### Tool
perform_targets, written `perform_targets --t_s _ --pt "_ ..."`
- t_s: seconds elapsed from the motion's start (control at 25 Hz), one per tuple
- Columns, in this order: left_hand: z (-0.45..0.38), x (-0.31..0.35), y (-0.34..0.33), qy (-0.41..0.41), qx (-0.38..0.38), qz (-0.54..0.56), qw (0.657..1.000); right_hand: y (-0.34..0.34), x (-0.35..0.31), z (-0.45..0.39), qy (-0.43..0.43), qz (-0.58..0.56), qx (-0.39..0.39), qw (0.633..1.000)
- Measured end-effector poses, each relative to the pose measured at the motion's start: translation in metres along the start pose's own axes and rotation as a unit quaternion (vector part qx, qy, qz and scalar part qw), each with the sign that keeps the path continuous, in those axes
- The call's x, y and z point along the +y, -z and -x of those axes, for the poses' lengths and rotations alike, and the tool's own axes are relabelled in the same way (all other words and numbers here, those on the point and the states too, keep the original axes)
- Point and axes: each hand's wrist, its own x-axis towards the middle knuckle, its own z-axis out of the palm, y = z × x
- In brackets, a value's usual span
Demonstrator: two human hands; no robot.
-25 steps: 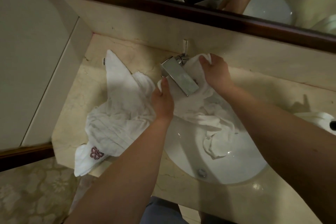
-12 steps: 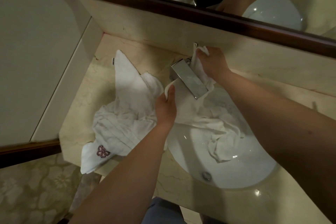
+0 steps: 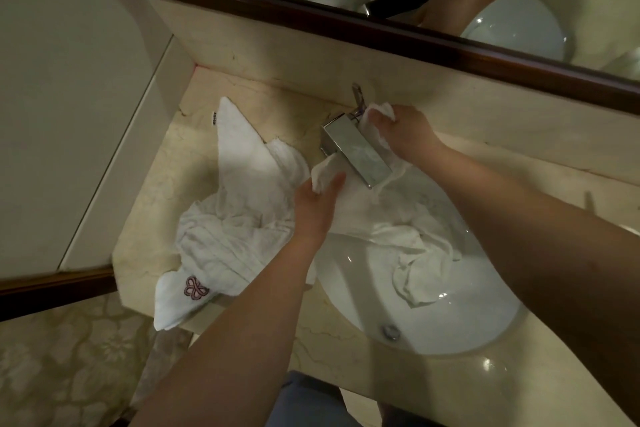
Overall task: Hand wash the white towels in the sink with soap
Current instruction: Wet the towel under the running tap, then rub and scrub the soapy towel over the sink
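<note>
A white towel [image 3: 398, 239] is stretched under the chrome tap [image 3: 356, 151], and its lower part hangs crumpled into the white oval sink [image 3: 450, 326]. My left hand [image 3: 317, 203] grips one end of it left of the spout. My right hand [image 3: 403, 133] grips the other end beside the tap's base, near the back wall. A second white towel [image 3: 239, 215] with a pink embroidered emblem lies heaped on the counter to the left of the sink. Its corner hangs over the counter's front edge.
The beige marble counter [image 3: 194, 163] ends in an angled left corner against a pale wall. A dark-framed mirror [image 3: 346, 17] runs above the backsplash. The sink's drain [image 3: 391, 331] shows near the front of the bowl. Patterned floor [image 3: 52, 371] lies below left.
My right hand has carried its end of the towel back past the tap's base toward the wall. My left hand has kept its grip left of the spout, and the towel is pulled tighter.
</note>
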Motion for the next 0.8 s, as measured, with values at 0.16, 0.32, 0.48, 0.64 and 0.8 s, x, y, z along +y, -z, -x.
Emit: perform_targets --t_s 0.16,0.32,0.48,0.64,0.8 --pt "0.003 -0.004 0.005 -0.022 -0.029 -0.107 0.994 0.011 0.041 0.041 -0.102 -0.008 -0.043 0.994" --pt "0.018 -0.004 0.0 -0.032 -0.085 -0.211 0.973 0.014 0.086 0.096 -0.136 -0.073 -0.068 0.986" --pt "0.035 -0.003 0.0 -0.076 -0.112 -0.234 0.963 0.026 0.101 0.141 -0.125 -0.081 0.039 0.988" --pt "0.055 0.015 -0.007 -0.144 -0.126 -0.192 0.963 0.039 0.093 0.184 -0.076 -0.066 0.086 0.991" --pt "0.074 0.054 -0.021 -0.153 -0.144 -0.174 0.962 0.051 0.106 0.215 -0.105 -0.142 0.048 0.983"
